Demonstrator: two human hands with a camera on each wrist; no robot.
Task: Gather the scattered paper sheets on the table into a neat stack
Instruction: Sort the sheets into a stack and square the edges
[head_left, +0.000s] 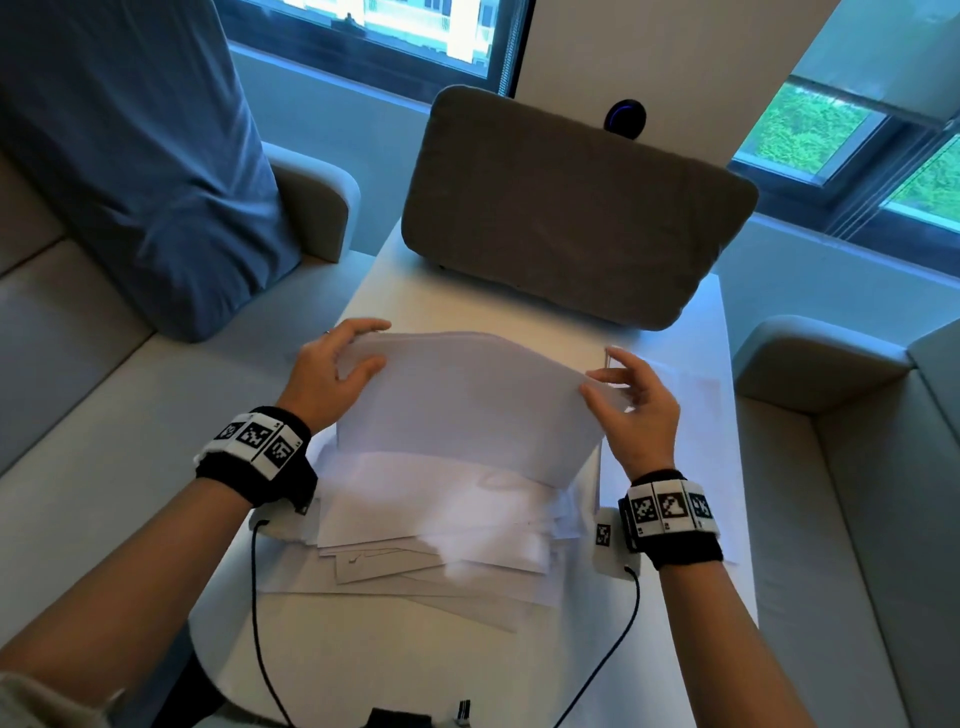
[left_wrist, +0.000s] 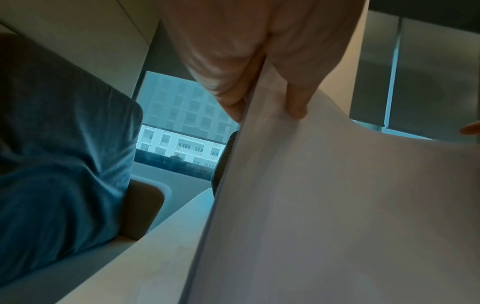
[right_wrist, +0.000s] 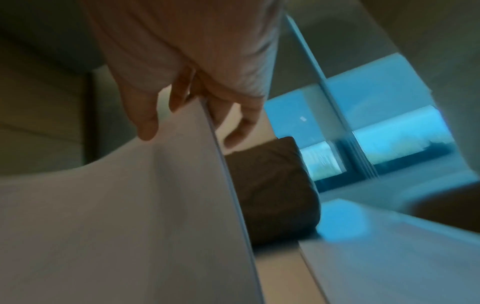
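While pinched upright by both hands' grip, white bowed sheaf (head_left: 467, 400) over loose sheets (head_left: 431, 530).

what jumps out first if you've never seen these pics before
First, the bundle of white paper sheets held upright at mid-table, gripped at its side edges by the left hand and the right hand. Below it, nearer the person, loose white sheets lie fanned and overlapping on the white table. A big grey-brown fabric cushion stands at the table's far end, with a blue cushion on the sofa to the left.
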